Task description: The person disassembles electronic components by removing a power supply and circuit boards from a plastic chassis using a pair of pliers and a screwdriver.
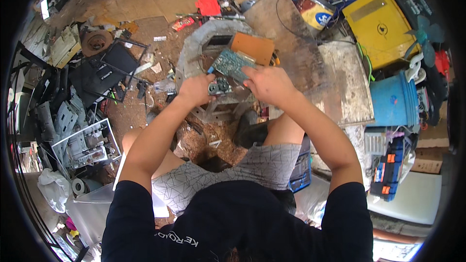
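Circuit board (230,64) juts leftward from my right fingers (251,73), pinched at one end, seemingly for steadiness; my left fingers (207,82) curl beside a dark component (222,85); their grip I cannot tell.

A brown, debris-strewn floor (124,121) carries a gray metal ring (187,48) amid scattered scrap. Just beyond the ring lie a red packet (182,23) and, past its top edge, a flat red piece (208,5). Left of the ring, pale scraps (156,68) dot the ground, with black panels (99,75) heaped farther out; below the ring rests a thin white strip (215,143).
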`<state>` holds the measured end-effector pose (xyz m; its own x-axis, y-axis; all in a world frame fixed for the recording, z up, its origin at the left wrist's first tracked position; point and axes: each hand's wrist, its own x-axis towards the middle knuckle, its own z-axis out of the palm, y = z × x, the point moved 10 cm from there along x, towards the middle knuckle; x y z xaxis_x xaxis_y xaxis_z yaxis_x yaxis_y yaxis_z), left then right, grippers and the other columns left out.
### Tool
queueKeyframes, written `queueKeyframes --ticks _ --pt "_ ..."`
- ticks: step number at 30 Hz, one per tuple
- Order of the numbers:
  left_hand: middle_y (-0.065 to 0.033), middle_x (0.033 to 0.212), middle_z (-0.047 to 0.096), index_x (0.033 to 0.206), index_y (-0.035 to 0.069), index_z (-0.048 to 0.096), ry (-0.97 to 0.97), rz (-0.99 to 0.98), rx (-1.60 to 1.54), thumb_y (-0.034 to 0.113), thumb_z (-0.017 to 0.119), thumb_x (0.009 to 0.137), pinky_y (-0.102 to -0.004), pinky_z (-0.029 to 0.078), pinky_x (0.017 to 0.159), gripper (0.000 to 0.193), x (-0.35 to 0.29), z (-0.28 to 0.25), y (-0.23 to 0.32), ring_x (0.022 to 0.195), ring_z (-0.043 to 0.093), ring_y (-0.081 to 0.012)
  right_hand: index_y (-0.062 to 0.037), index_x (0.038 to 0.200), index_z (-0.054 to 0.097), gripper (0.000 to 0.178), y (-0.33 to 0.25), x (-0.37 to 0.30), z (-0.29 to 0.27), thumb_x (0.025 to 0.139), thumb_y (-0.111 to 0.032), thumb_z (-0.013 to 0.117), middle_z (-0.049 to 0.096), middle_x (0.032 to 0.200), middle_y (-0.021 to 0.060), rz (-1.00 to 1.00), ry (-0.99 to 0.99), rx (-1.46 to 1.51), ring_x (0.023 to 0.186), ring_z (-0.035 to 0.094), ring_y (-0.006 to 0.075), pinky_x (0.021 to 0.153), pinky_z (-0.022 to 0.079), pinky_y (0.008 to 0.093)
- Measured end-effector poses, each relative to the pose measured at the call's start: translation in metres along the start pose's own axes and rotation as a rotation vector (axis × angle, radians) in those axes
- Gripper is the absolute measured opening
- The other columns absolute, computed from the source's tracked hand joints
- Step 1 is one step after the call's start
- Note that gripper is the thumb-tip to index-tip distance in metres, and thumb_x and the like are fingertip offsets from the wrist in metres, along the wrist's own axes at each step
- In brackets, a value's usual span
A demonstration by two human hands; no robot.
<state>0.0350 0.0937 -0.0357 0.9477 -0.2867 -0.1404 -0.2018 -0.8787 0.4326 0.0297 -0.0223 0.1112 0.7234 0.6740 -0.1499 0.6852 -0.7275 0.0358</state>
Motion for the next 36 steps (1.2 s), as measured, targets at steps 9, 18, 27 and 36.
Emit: queueKeyframes --ticks 9,18,27,36 --pt "-0.0134 0.11 0.066 0.117 0.011 0.053 -0.058 -0.008 0.04 0.038 0.079 0.075 -0.0435 0.053 0.085 0.056 0.001 -0.002 0.003 0.101 0.065 -0.0334 -0.011 0.104 0.064 0.023 0.003 -0.011 0.009 0.082 -0.013 0.066 0.059 0.093 0.0081 0.004 0.033 -0.109 0.09 0.062 0.0272 0.073 0.051 0.0421" --pt "-0.014 0.107 0.066 0.115 0.011 0.054 -0.021 0.002 0.0 0.04 0.08 0.072 -0.0437 0.053 0.085 0.058 0.0 -0.007 0.003 0.101 0.065 -0.0337 -0.0065 0.111 0.057 0.024 0.063 -0.046 0.033 0.088 -0.014 0.061 0.062 0.098 0.0133 0.419 0.387 0.622 0.095 0.061 0.0298 0.082 0.047 0.0399" --pt "-0.0188 0.109 0.068 0.124 0.01 0.059 -0.065 -0.064 -0.168 0.035 0.086 0.063 -0.0425 0.05 0.089 0.071 0.019 -0.009 -0.017 0.102 0.064 -0.0363 -0.0074 0.134 0.048 0.051 0.027 -0.016 0.16 0.088 -0.021 0.066 0.063 0.112 0.0216 0.497 0.533 1.012 0.101 0.062 0.0359 0.086 0.048 0.0406" --pt "-0.021 0.115 0.065 0.127 0.009 0.058 -0.13 -0.055 -0.108 0.025 0.086 0.061 -0.041 0.048 0.094 0.074 0.031 -0.006 -0.023 0.109 0.061 -0.0369 -0.0084 0.118 0.055 0.039 0.033 -0.004 0.181 0.085 -0.02 0.071 0.068 0.094 0.0188 0.619 0.667 0.908 0.085 0.066 0.0408 0.072 0.051 0.0453"
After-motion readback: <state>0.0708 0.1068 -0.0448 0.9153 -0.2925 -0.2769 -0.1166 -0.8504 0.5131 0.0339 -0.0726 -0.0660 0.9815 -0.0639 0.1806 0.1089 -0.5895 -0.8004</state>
